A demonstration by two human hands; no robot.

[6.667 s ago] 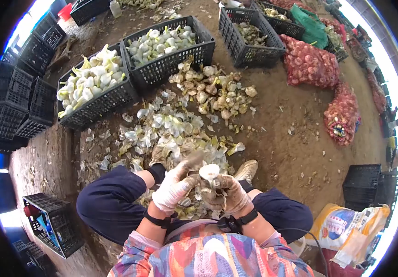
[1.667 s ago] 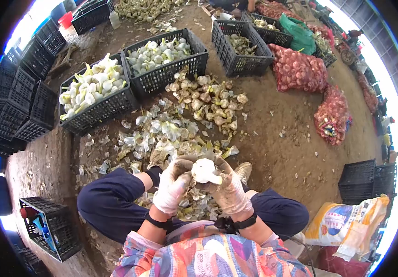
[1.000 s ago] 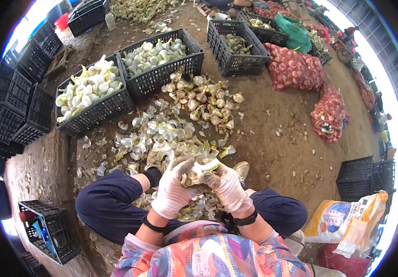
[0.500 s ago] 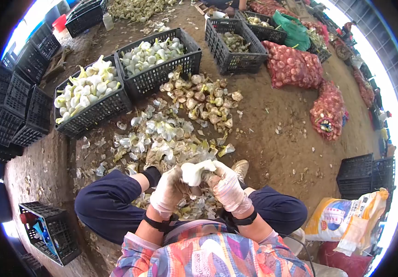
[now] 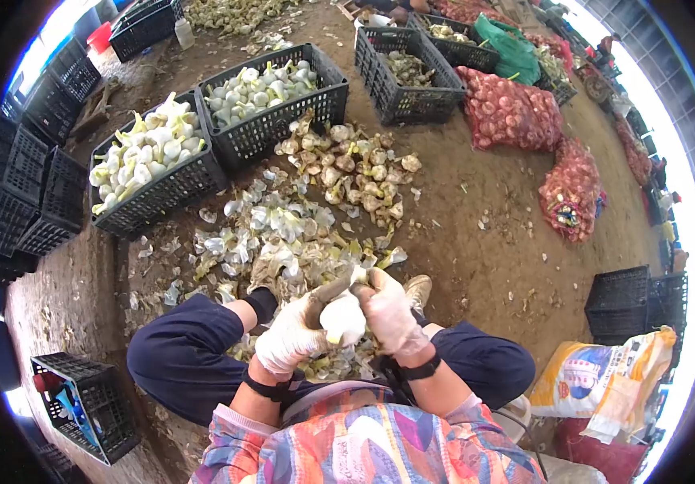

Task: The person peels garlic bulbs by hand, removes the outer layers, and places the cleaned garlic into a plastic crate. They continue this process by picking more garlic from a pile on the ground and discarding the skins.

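Observation:
A white garlic bulb point(image 5: 342, 319) is held between my two gloved hands, its stem end pointing up. Wrapped round its left side is my left hand point(image 5: 292, 332), thumb along the top. My right hand point(image 5: 390, 313) pinches the stem at the upper right. Beneath the hands lies a heap of peeled skins point(image 5: 283, 230). Unpeeled brown bulbs point(image 5: 363, 169) are piled just beyond. Cleaned white bulbs fill one black crate point(image 5: 162, 194) at the left and another black crate point(image 5: 283, 121) beside it.
Farther off are a crate with trimmings point(image 5: 420, 105), a red net sack point(image 5: 509, 110) and a second net sack point(image 5: 571, 189). Black crates point(image 5: 617, 302) and a yellow-white bag point(image 5: 597, 379) stand at the right. A tilted crate point(image 5: 113, 403) is at the lower left.
The bulb has turned from lying sideways to stem up and sits slightly lower. My left hand has shifted down and left round it; my right fingers have moved up to its stem.

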